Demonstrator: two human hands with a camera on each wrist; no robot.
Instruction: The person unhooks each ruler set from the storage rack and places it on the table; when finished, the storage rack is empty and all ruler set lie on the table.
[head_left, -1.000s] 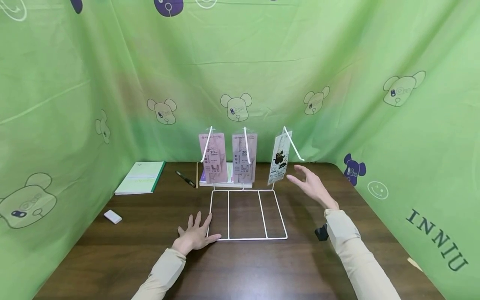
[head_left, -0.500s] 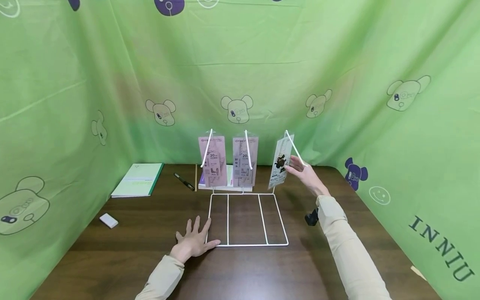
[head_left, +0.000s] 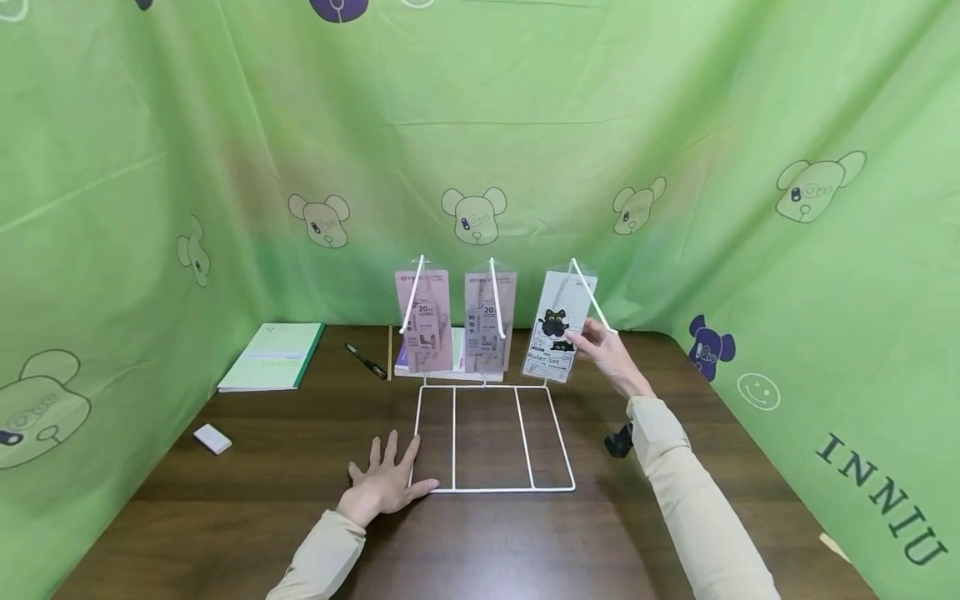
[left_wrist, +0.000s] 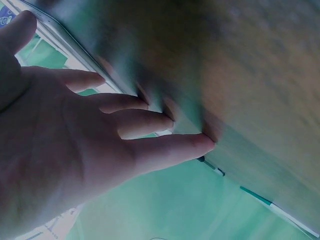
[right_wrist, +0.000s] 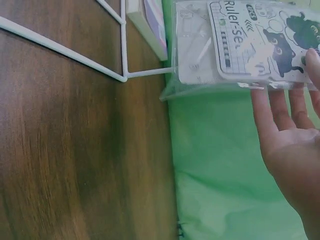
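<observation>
A white wire display rack (head_left: 523, 437) stands on the table with several packs hanging from its hooks. On its right hook hangs a clear ruler set pack (head_left: 546, 346) with black cats printed on it. My right hand (head_left: 609, 357) pinches this pack's right edge; the right wrist view shows the thumb in front and the fingers behind the ruler set (right_wrist: 245, 45). Pink packs (head_left: 433, 354) hang from the left and middle hooks. Fingers spread, my left hand (head_left: 381, 483) rests at the rack base's front left corner, its thumb over the wire.
Behind the rack lie white and purple books (head_left: 459, 354). To the left are a green notebook (head_left: 272, 357), a black pen (head_left: 365, 361), a thin wooden stick (head_left: 390, 354) and a white eraser (head_left: 213, 438). A small black object (head_left: 618, 442) sits below the right forearm. Green curtains surround the table.
My right hand has moved left and taken hold of the ruler set's edge. The pack has turned from slanted to nearly facing forward. My left hand stays at the rack's corner.
</observation>
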